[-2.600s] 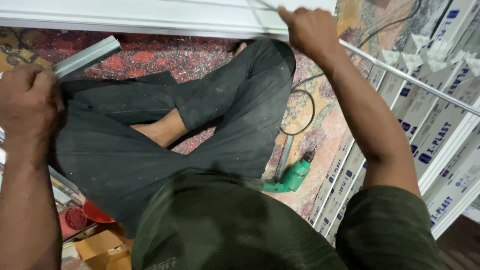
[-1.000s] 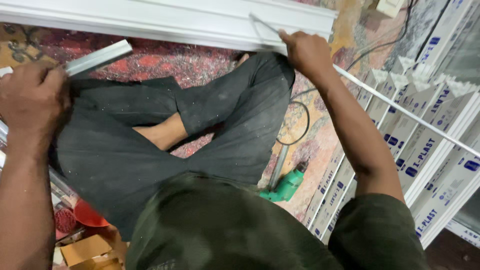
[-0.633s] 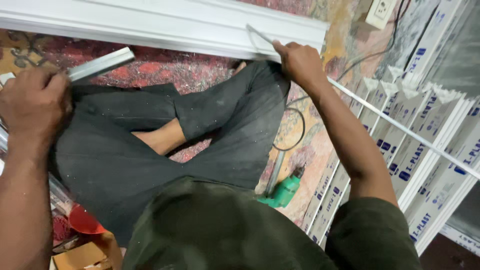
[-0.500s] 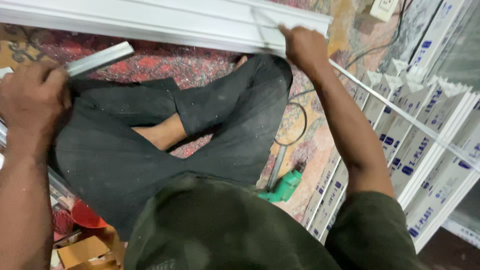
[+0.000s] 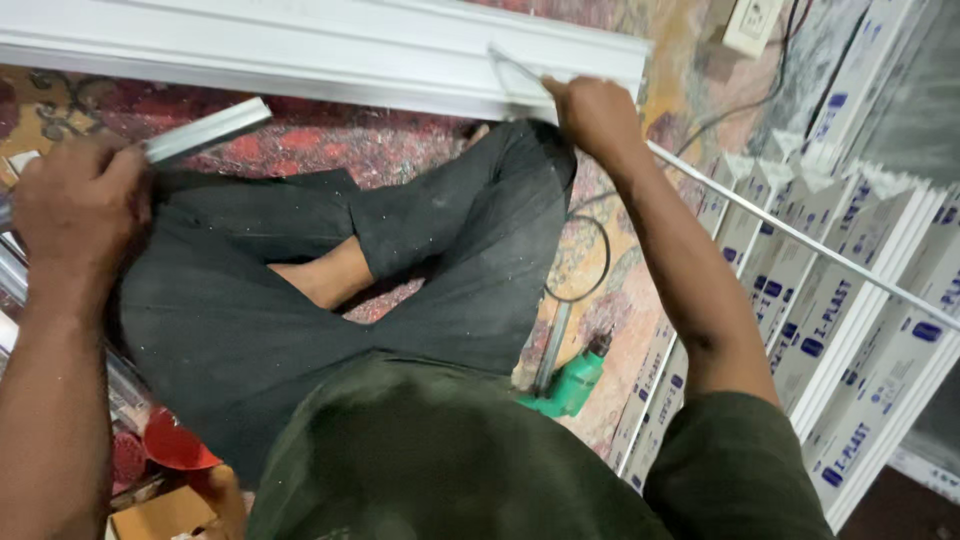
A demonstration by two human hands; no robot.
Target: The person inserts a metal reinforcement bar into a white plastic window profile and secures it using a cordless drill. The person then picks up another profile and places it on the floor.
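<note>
Left hand: my left hand [image 5: 75,215] is curled shut around a short silvery metal channel strip [image 5: 205,130], whose free end sticks out up and to the right over the carpet.
Right hand: my right hand [image 5: 592,118] reaches forward with fingers pressed together, pinching a thin pale strip [image 5: 515,68] that lifts off the long white plastic moulding [image 5: 330,50].
White moulding: it lies across the top of the view on the red patterned carpet [image 5: 330,150], its right end just beside my right hand.
Legs: I sit cross-legged in dark trousers [image 5: 330,280], one knee just under the right hand.
Thin white rod [image 5: 800,240]: it runs from near my right wrist down to the right, over a stack of white profiles with blue markings [image 5: 840,300].
Green power drill [image 5: 570,385]: on the carpet beside my right thigh, its black cable [image 5: 590,270] looping near it.
Lower left: a red round lid [image 5: 175,445] and a small cardboard box [image 5: 165,515] lie by my left forearm.
</note>
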